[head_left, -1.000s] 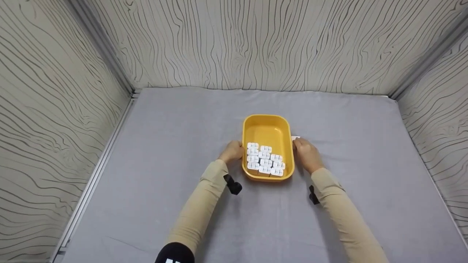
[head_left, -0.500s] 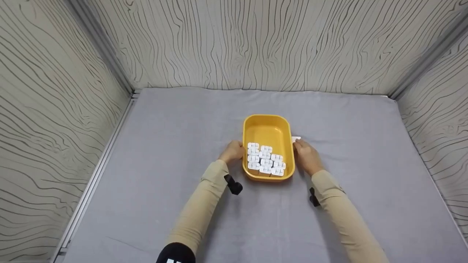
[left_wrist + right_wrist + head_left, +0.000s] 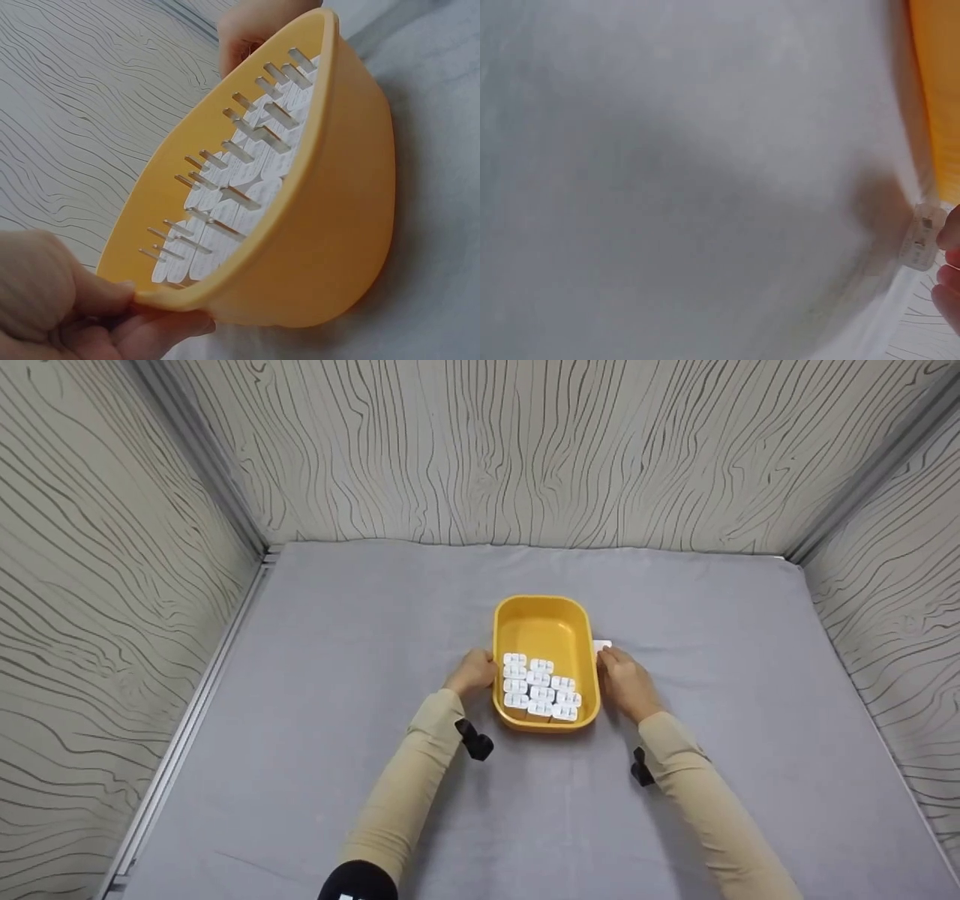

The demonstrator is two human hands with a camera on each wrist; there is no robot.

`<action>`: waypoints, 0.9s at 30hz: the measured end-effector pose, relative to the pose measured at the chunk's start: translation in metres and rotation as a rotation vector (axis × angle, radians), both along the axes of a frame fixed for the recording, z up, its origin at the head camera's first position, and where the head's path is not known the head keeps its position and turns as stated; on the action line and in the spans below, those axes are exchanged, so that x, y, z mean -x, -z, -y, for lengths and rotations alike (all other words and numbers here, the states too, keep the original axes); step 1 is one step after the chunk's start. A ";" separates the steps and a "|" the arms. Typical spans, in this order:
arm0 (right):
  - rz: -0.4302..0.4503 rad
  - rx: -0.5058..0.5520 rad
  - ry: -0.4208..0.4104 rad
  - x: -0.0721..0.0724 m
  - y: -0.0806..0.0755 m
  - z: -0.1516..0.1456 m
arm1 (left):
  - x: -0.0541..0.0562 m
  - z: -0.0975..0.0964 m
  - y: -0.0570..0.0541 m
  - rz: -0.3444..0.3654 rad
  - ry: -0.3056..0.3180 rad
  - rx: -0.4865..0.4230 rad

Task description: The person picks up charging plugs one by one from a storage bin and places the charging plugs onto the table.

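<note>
A yellow plastic bin (image 3: 541, 630) stands on the grey cloth, holding several white power adapters (image 3: 540, 692) packed in its near half. Flat metal prongs point up from them in the left wrist view. My left hand (image 3: 474, 672) pinches the bin's left rim, thumb over the edge and fingers under it. On the opposite side, my right hand (image 3: 628, 682) holds another white adapter (image 3: 921, 238) by its end, just outside the bin's right wall. Its slotted or pronged face shows only small in the right wrist view, where most of the hand is cut off by the frame edge.
Grey cloth (image 3: 360, 660) covers the table on all sides of the bin. Panels with a wood-grain line pattern (image 3: 480, 450) enclose the back and both sides, with metal rails (image 3: 202, 682) along the left edge. Black wrist cameras (image 3: 475, 742) sit on both forearms.
The head view has shifted slightly. My right hand has drawn back a little along the bin's side, and more of the white adapter shows past its fingers. The left hand keeps its grip.
</note>
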State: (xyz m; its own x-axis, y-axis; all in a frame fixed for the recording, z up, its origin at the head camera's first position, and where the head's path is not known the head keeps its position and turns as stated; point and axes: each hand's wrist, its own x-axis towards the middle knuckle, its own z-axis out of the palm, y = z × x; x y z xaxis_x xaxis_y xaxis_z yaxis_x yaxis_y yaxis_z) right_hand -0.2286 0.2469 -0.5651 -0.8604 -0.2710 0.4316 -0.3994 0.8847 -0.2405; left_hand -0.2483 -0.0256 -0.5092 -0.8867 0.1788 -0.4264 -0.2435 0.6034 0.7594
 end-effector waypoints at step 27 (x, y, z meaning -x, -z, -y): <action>-0.055 0.167 -0.043 -0.016 -0.029 0.035 | 0.017 0.001 0.034 -0.073 0.022 -0.005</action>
